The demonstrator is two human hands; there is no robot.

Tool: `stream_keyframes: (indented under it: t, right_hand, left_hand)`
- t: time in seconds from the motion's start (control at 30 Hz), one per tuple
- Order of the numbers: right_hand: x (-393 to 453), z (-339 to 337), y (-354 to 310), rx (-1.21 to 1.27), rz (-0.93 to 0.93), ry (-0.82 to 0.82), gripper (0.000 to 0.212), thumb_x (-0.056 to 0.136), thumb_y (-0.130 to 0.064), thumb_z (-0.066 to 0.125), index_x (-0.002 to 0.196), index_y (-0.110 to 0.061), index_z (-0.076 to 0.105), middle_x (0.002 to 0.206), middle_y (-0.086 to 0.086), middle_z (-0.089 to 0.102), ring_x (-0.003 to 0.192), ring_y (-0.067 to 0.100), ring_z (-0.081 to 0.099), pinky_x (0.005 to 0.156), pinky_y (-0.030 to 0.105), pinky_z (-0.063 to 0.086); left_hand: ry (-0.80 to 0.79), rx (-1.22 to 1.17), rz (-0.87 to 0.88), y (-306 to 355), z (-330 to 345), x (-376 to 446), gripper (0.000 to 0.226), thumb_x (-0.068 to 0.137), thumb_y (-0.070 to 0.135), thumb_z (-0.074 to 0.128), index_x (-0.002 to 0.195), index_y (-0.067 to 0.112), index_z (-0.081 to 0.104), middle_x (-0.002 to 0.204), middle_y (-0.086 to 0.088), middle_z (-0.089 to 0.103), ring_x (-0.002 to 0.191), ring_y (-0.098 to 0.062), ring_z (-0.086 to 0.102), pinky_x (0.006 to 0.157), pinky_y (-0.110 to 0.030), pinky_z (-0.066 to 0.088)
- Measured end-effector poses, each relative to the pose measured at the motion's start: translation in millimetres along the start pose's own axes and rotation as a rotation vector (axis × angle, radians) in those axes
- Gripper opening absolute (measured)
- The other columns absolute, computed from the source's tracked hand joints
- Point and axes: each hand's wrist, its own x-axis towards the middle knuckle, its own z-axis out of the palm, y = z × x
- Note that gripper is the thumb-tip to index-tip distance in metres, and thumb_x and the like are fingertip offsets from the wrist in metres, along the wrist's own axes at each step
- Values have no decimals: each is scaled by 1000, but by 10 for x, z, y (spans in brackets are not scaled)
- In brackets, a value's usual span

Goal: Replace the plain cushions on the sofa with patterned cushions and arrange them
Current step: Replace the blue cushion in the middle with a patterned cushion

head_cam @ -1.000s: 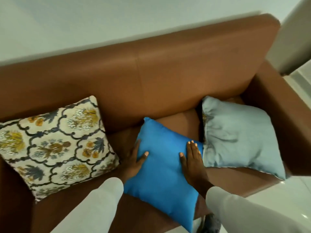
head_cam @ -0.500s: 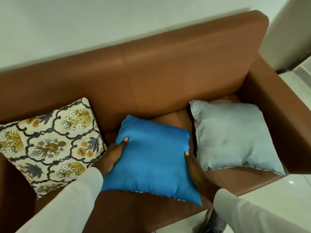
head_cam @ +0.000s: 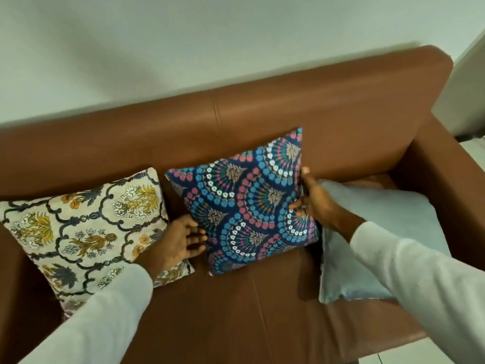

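A navy cushion with blue, pink and white fan patterns (head_cam: 249, 203) leans against the brown sofa's backrest (head_cam: 262, 122) in the middle. My left hand (head_cam: 181, 240) grips its lower left edge and my right hand (head_cam: 312, 203) grips its right edge. To the left a cream floral cushion (head_cam: 84, 232) rests on the seat, partly under my left sleeve. At the right a plain pale blue cushion (head_cam: 388, 227) lies against the armrest, partly covered by my right arm.
The sofa's right armrest (head_cam: 446, 179) rises beside the pale blue cushion. A white wall runs behind the backrest. Bare seat leather (head_cam: 236, 311) lies in front of the cushions. Pale floor tiles show at the lower right.
The cushion in my hands showed a plain bright blue face earlier; now a patterned navy face shows and it stands up against the backrest. Both hands shifted to its side edges.
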Motion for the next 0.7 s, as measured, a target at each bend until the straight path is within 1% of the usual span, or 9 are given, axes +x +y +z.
stream_keyframes:
  t: [0.07,0.13,0.2,0.27,0.33,0.4,0.47,0.57,0.7]
  right_hand:
    - [149,171,200,-221,-65,54,51,115,-62,36,158,-36,41,108,8,72,71,25,64,56,29,55]
    - [229,241,359,-172,-118,133,45,113,-62,43,153,-41,40,137,9,70,104,29,71,85,43,64]
    - [254,271,466,-155,-185,202,48,107,-71,46,148,-45,46,151,3,66,130,31,68,110,58,57]
    - [223,311,530,-225,-224,224,43,101,-78,48,135,-54,52,143,0,71,123,32,72,106,61,59]
    - [213,349,632,-317,-207,220,43,108,-69,47,145,-47,50,146,12,70,115,34,73,103,60,61]
    - [188,372,721,-582,-241,398,64,113,-62,39,169,-30,34,168,18,49,136,41,62,115,58,53]
    - [60,484,815,-892,-437,631,71,114,-64,27,175,-28,22,178,16,32,149,43,47,117,61,44]
    - [12,725,1086,-1226,-805,319,71,113,-68,29,177,-42,14,187,2,13,169,42,22,126,75,23]
    - [354,575,1130,-1241,-743,120,75,109,-75,21,172,-50,-14,181,-21,-26,172,37,-9,131,79,13]
  left_hand:
    - [71,40,25,-217,173,99,30,103,38,68,124,19,61,114,-9,62,103,-27,64,86,-48,58]
    - [92,52,157,-367,283,182,46,103,48,69,143,35,53,124,-1,63,111,-23,64,91,-46,59]
    - [145,38,301,-435,285,220,52,102,54,67,150,45,47,132,6,67,110,-18,68,82,-39,61]
    - [252,20,421,-469,206,266,52,103,53,67,151,42,50,134,3,71,104,-16,72,68,-32,60]
    - [330,69,484,-486,154,298,46,106,52,63,148,40,49,135,-6,70,107,-24,74,62,-33,65]
    - [479,276,592,-540,145,311,62,107,57,57,161,32,40,150,-17,58,130,-40,66,88,-50,67]
    - [714,537,836,-581,233,280,81,107,59,50,174,24,22,169,-17,34,154,-42,45,117,-55,51]
    - [657,1054,1266,-492,433,385,83,110,55,50,178,33,8,185,-11,12,172,-39,12,135,-57,22]
    - [618,1110,963,-274,568,651,91,104,74,41,171,49,-15,181,17,-28,171,-23,-17,134,-65,4]
